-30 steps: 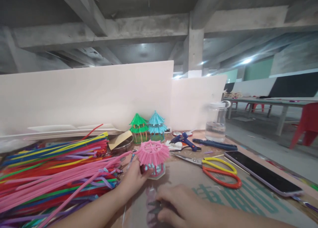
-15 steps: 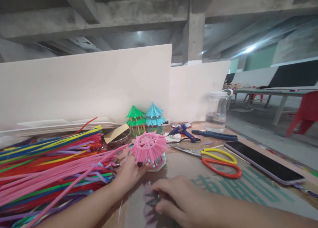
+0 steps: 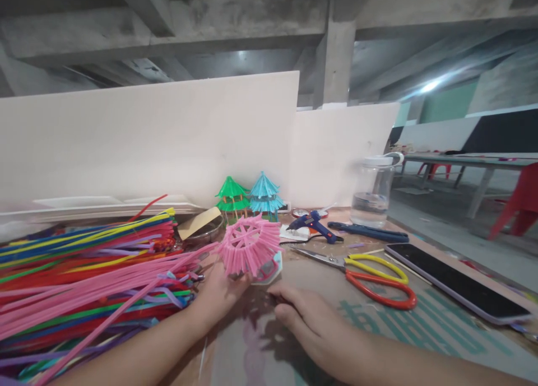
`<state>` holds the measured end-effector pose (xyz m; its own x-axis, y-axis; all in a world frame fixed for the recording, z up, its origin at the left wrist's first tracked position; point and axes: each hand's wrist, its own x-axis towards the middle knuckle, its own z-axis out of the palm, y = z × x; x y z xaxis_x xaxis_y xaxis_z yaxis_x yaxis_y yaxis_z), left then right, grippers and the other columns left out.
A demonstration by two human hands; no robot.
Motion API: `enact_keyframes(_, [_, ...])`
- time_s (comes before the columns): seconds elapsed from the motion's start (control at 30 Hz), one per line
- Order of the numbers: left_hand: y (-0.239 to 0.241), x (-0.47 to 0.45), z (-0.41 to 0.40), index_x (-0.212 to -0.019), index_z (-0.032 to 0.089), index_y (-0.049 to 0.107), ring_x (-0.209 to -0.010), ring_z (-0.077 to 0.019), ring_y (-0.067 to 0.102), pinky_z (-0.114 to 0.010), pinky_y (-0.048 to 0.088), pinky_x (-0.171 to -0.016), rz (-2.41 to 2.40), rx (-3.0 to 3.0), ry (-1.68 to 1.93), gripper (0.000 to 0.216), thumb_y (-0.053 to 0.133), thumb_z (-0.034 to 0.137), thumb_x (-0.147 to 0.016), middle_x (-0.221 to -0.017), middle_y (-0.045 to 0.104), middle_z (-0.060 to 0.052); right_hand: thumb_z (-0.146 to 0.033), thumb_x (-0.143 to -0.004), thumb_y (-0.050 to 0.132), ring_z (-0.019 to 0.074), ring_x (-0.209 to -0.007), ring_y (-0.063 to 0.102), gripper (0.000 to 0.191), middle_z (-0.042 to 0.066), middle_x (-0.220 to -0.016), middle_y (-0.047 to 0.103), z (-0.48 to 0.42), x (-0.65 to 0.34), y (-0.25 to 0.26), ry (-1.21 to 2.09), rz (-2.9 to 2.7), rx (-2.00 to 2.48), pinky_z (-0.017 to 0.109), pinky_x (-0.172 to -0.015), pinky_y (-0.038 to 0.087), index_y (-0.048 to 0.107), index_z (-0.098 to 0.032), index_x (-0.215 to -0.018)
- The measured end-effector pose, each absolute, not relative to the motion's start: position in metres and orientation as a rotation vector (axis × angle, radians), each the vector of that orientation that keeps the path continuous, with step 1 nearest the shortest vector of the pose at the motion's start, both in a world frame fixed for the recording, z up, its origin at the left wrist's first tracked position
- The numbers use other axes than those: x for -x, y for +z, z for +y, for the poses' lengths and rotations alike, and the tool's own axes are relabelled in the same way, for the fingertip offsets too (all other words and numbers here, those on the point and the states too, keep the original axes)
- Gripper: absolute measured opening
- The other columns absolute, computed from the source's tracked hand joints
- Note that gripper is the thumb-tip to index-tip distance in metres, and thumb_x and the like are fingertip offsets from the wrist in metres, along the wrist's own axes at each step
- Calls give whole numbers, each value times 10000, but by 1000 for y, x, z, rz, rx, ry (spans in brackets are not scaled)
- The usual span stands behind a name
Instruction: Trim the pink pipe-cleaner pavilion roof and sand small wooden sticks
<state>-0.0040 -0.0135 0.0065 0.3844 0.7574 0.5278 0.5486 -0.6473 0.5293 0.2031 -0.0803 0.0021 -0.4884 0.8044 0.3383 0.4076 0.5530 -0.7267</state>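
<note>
A small pink pavilion model (image 3: 249,241), its roof made of fuzzy pipe-cleaner pieces with an open spoked top, tilts toward me on a pale base (image 3: 271,271). My left hand (image 3: 221,291) is closed around its lower left side, its fingertips partly hidden under the roof. Just right of and below the model is my right hand (image 3: 305,321), thumb and fingers pinched together. What it holds, if anything, is too small and dark to make out. Behind the model stand a green pavilion model (image 3: 232,195) and a blue pavilion model (image 3: 263,194).
Bundles of coloured pipe cleaners (image 3: 92,285) cover the left side. Scissors (image 3: 370,277) with yellow and red handles lie right of the model, near a phone (image 3: 456,282). A blue glue gun (image 3: 317,226), dark blue pliers-like tool (image 3: 367,232) and water bottle (image 3: 372,193) stand farther back.
My right hand has moved up and closer to the pink model. The model's roof has tipped a little more toward me in my left hand. The view has shifted slightly left.
</note>
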Motion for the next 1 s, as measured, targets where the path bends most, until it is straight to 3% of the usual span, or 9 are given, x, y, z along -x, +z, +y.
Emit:
enact_keyframes(0.1, [5, 4, -12, -798, 186, 621, -777, -234, 627, -348, 503, -771, 1165, -2411, 1154, 354, 491, 500, -895, -767, 680, -54, -468, -986, 305, 207, -813, 593, 395, 73, -885, 646, -78, -202, 1, 827, -2011, 975, 305, -744, 444, 584, -188, -990])
enact_keyframes(0.3, [0, 3, -10, -676, 194, 607, -585, -190, 568, -294, 492, -605, 1241, -2242, 1197, 381, 599, 547, -819, -592, 607, -8, -626, -942, 328, 185, -697, 490, 485, -4, -683, 458, -71, -199, -4, 955, -1766, 988, 295, -679, 412, 573, -208, -961])
enact_keyframes(0.53, [4, -2, -10, -808, 180, 651, -694, -224, 627, -316, 518, -688, 1261, -2228, 1194, 355, 606, 532, -808, -706, 675, -22, -777, -804, 427, 113, -528, 280, 568, -56, -624, 326, -64, -198, -4, 1242, -1563, 1012, 246, -494, 242, 476, -213, -852])
enact_keyframes(0.7, [7, -4, -11, -934, 188, 657, -917, -270, 655, -356, 512, -845, 1188, -2284, 1297, 321, 594, 480, -817, -958, 730, -67, -782, -777, 458, 97, -479, 217, 573, -84, -565, 289, -61, -200, -1, 1300, -1511, 1009, 243, -456, 172, 475, -215, -859])
enact_keyframes(0.87, [3, -3, -9, -911, 182, 670, -809, -254, 657, -333, 522, -770, 1236, -2244, 1191, 342, 586, 505, -837, -829, 720, -43, -804, -732, 492, 87, -461, 206, 601, -91, -548, 283, -61, -199, -2, 1340, -1489, 1006, 241, -445, 150, 469, -215, -849])
enact_keyframes(1.0, [3, -2, -8, -923, 180, 661, -821, -255, 646, -347, 520, -796, 1171, -2235, 1198, 368, 588, 530, -837, -823, 706, -51, -814, -726, 479, 88, -461, 210, 609, -87, -552, 298, -61, -198, -1, 1348, -1482, 1030, 242, -440, 154, 462, -219, -852])
